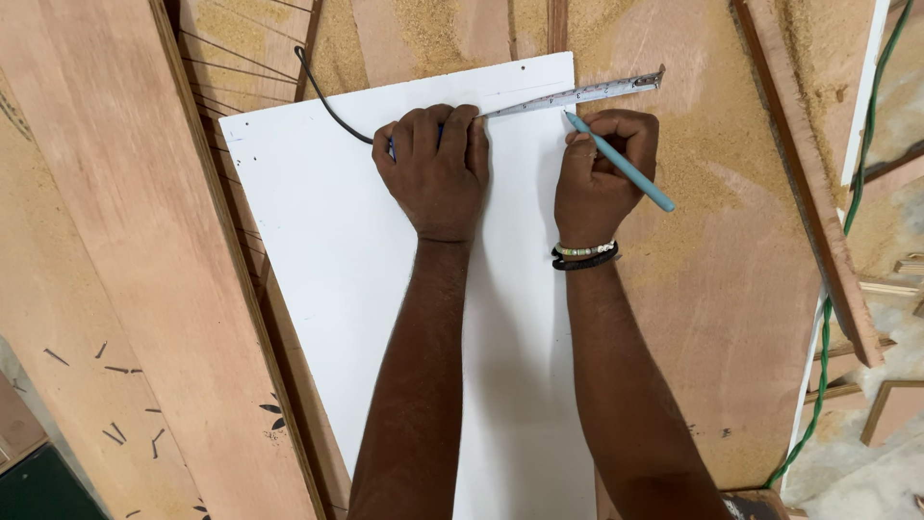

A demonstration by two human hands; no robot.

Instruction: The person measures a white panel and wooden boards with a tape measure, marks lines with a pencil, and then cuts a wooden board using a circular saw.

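Sawdust lay thick over the plywood sheets [712,250] on the bench, and a white board [327,250] rested on top of them, running toward the person. His left hand [438,173] was curled shut over the case of a tape measure, its blade [577,94] stretched across the board's far edge to the right corner. The right hand [602,173] pinched a blue pencil [621,162], tip touching the board just below the blade.

- The white board [337,241] lies bare left of the left hand [438,173].
- The tape measure [577,94] bars the far edge; a wood strip [818,193] walls the right.
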